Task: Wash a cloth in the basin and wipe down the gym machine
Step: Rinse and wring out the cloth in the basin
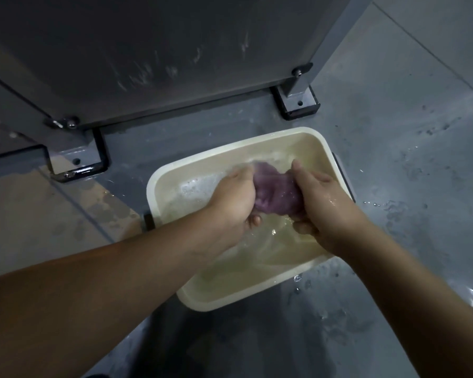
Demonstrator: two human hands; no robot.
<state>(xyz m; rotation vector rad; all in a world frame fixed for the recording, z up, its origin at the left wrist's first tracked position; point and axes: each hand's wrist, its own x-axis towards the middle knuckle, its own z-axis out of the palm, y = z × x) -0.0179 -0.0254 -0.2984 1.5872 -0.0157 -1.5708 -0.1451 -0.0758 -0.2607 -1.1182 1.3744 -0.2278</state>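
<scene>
A person's left hand (234, 199) grips one end of a bunched purple cloth (275, 190), and the right hand (321, 204) grips the other, over a cream basin (202, 305) of sudsy water. Rubbing the ends together low over the water should limit splashing onto the wet floor (410, 148).

Grey floor (410, 137), wet, water drops and splashes at right. Tan patch (25, 214) on floor at left. Dim light, soft glare on wet floor.
</scene>
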